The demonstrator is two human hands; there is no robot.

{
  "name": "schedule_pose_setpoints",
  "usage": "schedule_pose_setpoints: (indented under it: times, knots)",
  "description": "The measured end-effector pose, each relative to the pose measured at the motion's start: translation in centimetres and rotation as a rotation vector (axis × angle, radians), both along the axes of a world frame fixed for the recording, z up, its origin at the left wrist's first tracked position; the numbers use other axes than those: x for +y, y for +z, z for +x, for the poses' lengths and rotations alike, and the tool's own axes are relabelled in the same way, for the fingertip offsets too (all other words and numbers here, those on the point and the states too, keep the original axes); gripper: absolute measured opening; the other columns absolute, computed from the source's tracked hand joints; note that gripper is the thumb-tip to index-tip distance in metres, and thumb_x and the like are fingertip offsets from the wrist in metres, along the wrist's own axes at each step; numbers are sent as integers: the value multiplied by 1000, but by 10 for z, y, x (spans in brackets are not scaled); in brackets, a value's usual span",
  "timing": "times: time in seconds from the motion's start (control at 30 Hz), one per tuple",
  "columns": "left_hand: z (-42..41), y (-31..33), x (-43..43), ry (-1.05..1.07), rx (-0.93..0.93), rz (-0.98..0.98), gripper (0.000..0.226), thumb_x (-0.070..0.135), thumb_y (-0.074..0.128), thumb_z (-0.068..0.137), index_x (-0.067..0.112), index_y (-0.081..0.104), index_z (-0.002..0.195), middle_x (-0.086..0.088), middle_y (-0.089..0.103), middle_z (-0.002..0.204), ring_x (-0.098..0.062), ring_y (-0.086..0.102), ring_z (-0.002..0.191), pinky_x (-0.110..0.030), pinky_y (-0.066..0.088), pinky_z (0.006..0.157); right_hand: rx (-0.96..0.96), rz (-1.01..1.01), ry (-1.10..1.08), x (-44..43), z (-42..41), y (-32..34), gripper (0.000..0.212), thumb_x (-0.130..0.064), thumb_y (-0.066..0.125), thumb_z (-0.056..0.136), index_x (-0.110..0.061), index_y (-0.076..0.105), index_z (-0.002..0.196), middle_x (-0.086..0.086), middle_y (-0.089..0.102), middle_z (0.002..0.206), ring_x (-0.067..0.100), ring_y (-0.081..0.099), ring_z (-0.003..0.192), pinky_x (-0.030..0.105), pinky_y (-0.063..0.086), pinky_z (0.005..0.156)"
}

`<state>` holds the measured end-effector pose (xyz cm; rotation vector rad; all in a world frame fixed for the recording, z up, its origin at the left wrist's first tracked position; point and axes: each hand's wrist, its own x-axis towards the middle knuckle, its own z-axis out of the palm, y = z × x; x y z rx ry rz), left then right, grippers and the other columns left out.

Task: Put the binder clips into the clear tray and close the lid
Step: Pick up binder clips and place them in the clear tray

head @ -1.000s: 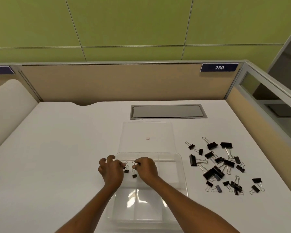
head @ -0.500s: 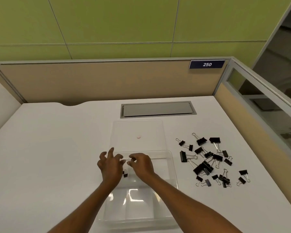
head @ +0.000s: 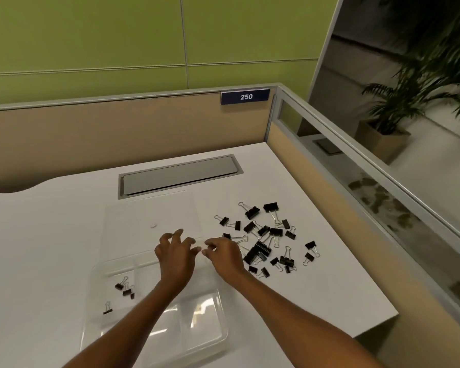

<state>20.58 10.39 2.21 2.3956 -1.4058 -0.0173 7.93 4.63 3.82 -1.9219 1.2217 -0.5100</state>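
Binder clips point(head: 259, 251) heaped right of clear tray point(head: 205, 335) (few inside); left hand point(head: 174, 254) spread, right hand point(head: 225, 254) unclear.

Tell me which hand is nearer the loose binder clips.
Right. The right hand is beside the loose binder clips; the left hand is farther left, at the far edge of the clear tray.

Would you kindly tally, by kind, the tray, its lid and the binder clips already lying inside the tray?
Tray: 1
Lid: 1
Binder clips in the tray: 4
Total: 6
The loose clips beside it overlap too much to count.
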Motion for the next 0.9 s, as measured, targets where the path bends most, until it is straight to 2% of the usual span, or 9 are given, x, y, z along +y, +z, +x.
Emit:
schedule_pose_setpoints:
  times: [0.13, 0.23, 0.37, 0.47, 0.63, 0.73, 0.9]
  knots:
    - [-33, 1, -25, -74, 3, 10, 19, 28, 74, 77, 19, 72, 94, -12, 57, 128, -40, 40, 119, -51, 35, 87, 19, 7, -65, -17, -40, -3, 24, -21, 69, 84, -11, 68, 106, -1, 68, 95, 10, 62, 85, 28, 53, 80]
    - [-55, 1, -40, -126, -1, 21, 19, 29, 73, 77, 21, 72, 93, -11, 57, 128, -39, 41, 117, -49, 36, 86, 19, 28, -144, -28, -70, -4, 26, -18, 70, 84, -11, 68, 109, 0, 69, 100, 11, 65, 87, 26, 54, 81]
    - [-82, -2, -58, -198, -20, 24, 18, 31, 75, 75, 21, 72, 89, -12, 60, 124, -40, 44, 114, -49, 38, 82, 48, 65, -227, -42, -107, -10, 24, -16, 68, 84, -11, 68, 108, 2, 72, 97, 11, 68, 84, 28, 57, 77]
    - [-102, -4, -67, -240, -20, 33, 23, 31, 75, 75, 21, 72, 95, -11, 59, 125, -39, 43, 115, -49, 38, 84, 101, 56, -287, -49, -134, -14, 19, -18, 69, 84, -12, 69, 102, 1, 72, 89, 13, 67, 81, 31, 55, 76]
    - [-127, -10, -80, -299, 1, 55, 21, 34, 71, 77, 22, 71, 95, -10, 56, 129, -38, 41, 117, -50, 35, 87, 196, 104, -432, -56, -171, -25, 17, -20, 67, 84, -11, 70, 99, -1, 71, 91, 18, 64, 89, 29, 50, 72]
    - [-137, -15, -86, -321, 9, 72, 18, 34, 70, 78, 23, 71, 91, -9, 54, 131, -38, 40, 118, -50, 35, 87, 292, 84, -473, -57, -185, -31, 21, -24, 70, 83, -12, 69, 100, 4, 71, 99, 23, 65, 91, 25, 44, 65]
    - [-147, -23, -90, -329, 25, 79, 19, 30, 76, 72, 21, 71, 88, -12, 57, 127, -41, 44, 114, -52, 38, 84, 386, 114, -493, -54, -192, -38, 32, -33, 73, 80, -13, 66, 104, 5, 65, 111, 25, 63, 98, 27, 44, 71]
